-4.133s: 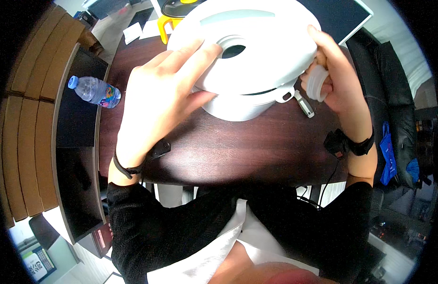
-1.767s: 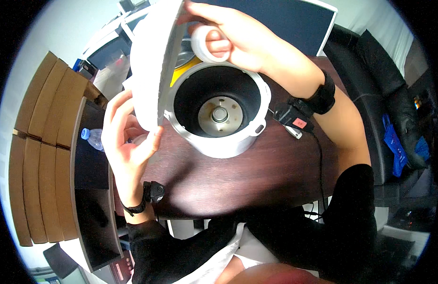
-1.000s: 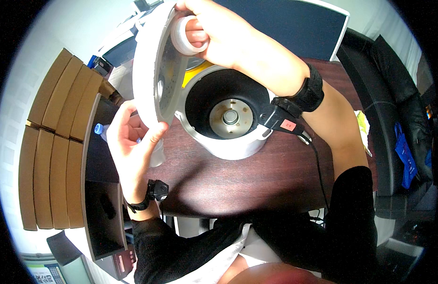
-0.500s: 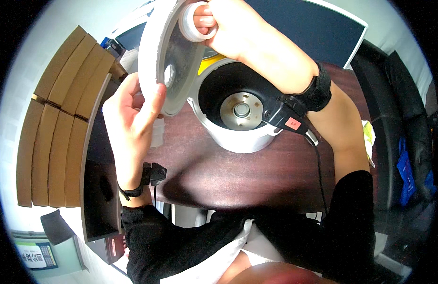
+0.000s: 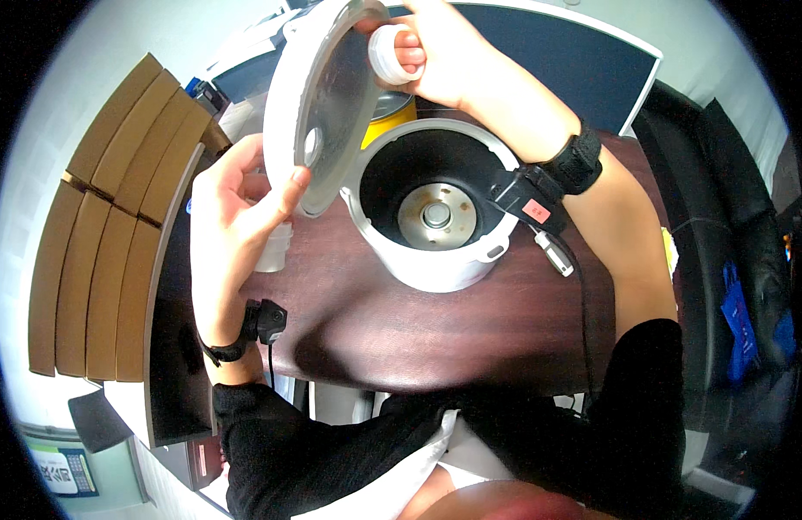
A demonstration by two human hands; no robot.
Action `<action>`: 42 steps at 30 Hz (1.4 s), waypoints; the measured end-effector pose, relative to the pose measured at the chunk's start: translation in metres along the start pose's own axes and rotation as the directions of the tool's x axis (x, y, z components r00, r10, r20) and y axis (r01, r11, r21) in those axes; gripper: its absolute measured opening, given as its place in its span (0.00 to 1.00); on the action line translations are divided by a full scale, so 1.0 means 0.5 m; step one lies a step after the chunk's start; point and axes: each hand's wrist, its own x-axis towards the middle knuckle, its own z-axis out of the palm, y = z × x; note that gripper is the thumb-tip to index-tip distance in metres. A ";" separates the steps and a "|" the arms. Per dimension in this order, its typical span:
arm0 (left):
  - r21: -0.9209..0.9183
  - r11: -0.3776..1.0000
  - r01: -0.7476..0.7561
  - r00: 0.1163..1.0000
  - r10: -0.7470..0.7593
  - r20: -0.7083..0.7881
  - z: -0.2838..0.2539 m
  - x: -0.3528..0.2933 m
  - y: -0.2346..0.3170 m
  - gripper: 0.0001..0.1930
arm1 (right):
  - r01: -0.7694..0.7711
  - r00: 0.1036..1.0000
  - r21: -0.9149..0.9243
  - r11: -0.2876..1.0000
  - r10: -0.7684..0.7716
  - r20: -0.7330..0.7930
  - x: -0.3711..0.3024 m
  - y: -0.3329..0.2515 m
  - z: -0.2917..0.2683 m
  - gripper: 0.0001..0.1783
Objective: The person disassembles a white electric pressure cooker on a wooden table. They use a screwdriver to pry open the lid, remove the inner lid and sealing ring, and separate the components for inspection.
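Note:
My left hand (image 5: 234, 208) grips a round, see-through lid with a white rim (image 5: 338, 104) by its lower edge, thumb on the inner face. The lid stands tilted on edge in the air. My right hand (image 5: 448, 69) is at the lid's upper edge, its fingers curled around a white, ring-like plastic piece (image 5: 383, 54); whether they also pinch the lid is hard to see. Below stands a white rice cooker body (image 5: 435, 270), open at the top. Inside its dark wall lies a round metal heating plate (image 5: 415, 225).
A yellow tin (image 5: 399, 126) stands behind the cooker on the dark wooden table (image 5: 401, 334). Translucent containers (image 5: 275, 251) are beside my left hand. A monitor (image 5: 539, 61) rises at the back. A black cable (image 5: 584, 321) with a white connector (image 5: 554, 254) hangs near my right wrist. Cardboard boxes (image 5: 106, 217) line the left.
The lid, the white ring piece and my right hand have shifted slightly right in the picture. More of the cooker's rim and the yellow tin now shows. Both grips look the same.

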 end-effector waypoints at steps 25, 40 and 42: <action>0.222 0.885 -0.409 0.850 0.281 0.446 -0.057 0.199 0.027 0.42 | 0.218 0.966 -0.057 0.974 -0.224 -0.126 -0.032 0.036 0.066 0.14; 0.146 0.924 -0.354 0.842 0.247 0.481 -0.035 0.201 0.027 0.47 | 0.182 0.983 0.062 0.981 -0.180 -0.033 -0.040 0.033 -0.006 0.11; 0.085 0.936 -0.343 0.871 0.282 0.403 -0.033 0.204 0.014 0.45 | 0.198 0.978 0.030 0.980 -0.195 -0.068 -0.041 0.027 0.004 0.11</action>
